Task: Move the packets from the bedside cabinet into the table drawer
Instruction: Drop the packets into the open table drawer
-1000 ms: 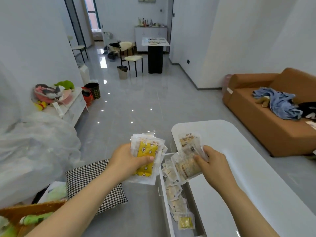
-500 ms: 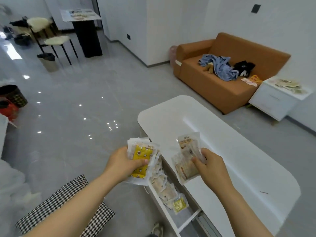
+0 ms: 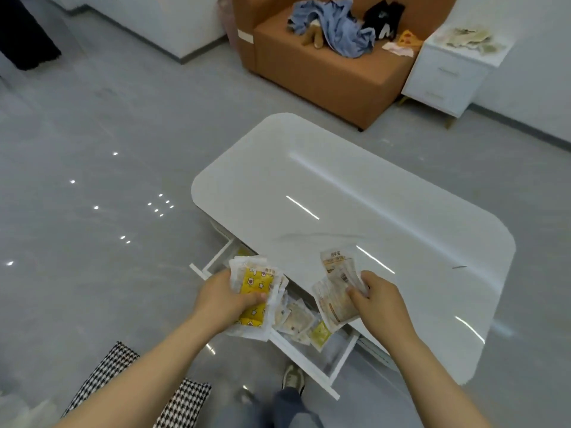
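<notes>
My left hand (image 3: 227,299) grips a stack of packets with a yellow starred one (image 3: 256,287) on top, held over the left part of the open table drawer (image 3: 304,364). My right hand (image 3: 378,299) holds a bunch of pale beige packets (image 3: 335,285) over the drawer's right side and the table edge. Several packets (image 3: 298,321) lie inside the drawer below both hands. The white bedside cabinet (image 3: 448,74) stands at the far right beside the sofa, with more packets (image 3: 471,40) on its top.
The white glossy table (image 3: 355,193) fills the middle. An orange sofa (image 3: 324,69) with clothes stands behind it. A houndstooth cushion (image 3: 123,384) lies on the floor at lower left. My shoe (image 3: 293,378) is beside the drawer front.
The view has swung right and down, so the table, sofa and cabinet now sit ahead. Both hands keep their packets and hang lower over the open drawer.
</notes>
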### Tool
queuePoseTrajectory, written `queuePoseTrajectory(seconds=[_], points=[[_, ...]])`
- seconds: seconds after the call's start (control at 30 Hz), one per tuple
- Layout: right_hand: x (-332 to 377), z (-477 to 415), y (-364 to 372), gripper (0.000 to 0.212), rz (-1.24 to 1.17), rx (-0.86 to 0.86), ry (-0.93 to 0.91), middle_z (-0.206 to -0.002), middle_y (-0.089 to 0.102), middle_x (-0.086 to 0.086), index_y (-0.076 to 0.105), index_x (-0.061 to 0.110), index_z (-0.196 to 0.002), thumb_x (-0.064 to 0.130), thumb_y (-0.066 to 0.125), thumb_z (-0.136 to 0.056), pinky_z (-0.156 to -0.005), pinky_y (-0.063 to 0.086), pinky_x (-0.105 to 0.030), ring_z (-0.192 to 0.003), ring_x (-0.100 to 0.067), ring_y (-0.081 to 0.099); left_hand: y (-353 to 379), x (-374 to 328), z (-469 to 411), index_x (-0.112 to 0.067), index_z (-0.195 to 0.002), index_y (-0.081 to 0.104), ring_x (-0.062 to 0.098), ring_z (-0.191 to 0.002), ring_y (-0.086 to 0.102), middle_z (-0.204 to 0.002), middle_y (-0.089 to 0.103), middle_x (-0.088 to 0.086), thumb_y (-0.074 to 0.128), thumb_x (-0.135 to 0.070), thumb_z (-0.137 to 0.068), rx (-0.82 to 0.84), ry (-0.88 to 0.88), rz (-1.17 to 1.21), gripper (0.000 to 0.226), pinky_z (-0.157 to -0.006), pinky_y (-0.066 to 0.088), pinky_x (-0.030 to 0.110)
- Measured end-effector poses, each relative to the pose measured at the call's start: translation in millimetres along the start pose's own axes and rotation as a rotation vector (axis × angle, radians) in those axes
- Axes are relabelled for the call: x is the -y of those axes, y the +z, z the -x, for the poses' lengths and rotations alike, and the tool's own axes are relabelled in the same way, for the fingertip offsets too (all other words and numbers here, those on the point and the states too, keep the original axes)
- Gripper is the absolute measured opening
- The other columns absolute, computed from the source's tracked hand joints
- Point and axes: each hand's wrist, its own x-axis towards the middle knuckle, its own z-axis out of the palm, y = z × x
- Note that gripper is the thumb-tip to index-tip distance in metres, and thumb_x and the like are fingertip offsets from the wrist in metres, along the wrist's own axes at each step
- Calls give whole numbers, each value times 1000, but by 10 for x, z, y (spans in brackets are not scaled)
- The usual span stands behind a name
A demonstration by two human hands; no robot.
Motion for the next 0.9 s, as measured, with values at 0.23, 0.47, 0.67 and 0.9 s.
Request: queuePoseTrajectory(seconds=[0.23,0.47,0.67,0.9], points=[[-472,6,467,33,37,39,240,-66,47,-1,34,17,-64,18,52,-93,-50,30,-28,-59,-16,43,506,386,-738,-17,-94,67,19,-83,68,-91,71,2,83,-32,-66,183,-104,-113,35,-80,57,39],[-853,7,1111,13,34,96,401,-78,57,5,54,16,-80,13,49,-92,-57,37,-28,-78,-22,55,1050,816,-1378,-14,-95,67,22,-86,64,-94,69,5,79,-36,-70,324,-145,-312,36,-75,52,34],[-1185,-19,1625,11,55,119,516,-85,61,-4,52,16,-83,17,48,-93,-60,40,-29,-76,-22,57,1555,1068,-1845,-10,-95,59,21,-86,58,-96,63,3,76,-34,-76,389,-149,-379,35,-70,45,29],[-1419,-149,2050,15,43,121,550,-89,63,-5,58,12,-91,21,47,-95,-66,53,-36,-78,-21,61,1928,1277,-2328,-8,-127,54,25,-113,56,-125,59,8,74,-37,-78,427,-56,-466,61,-93,44,35]])
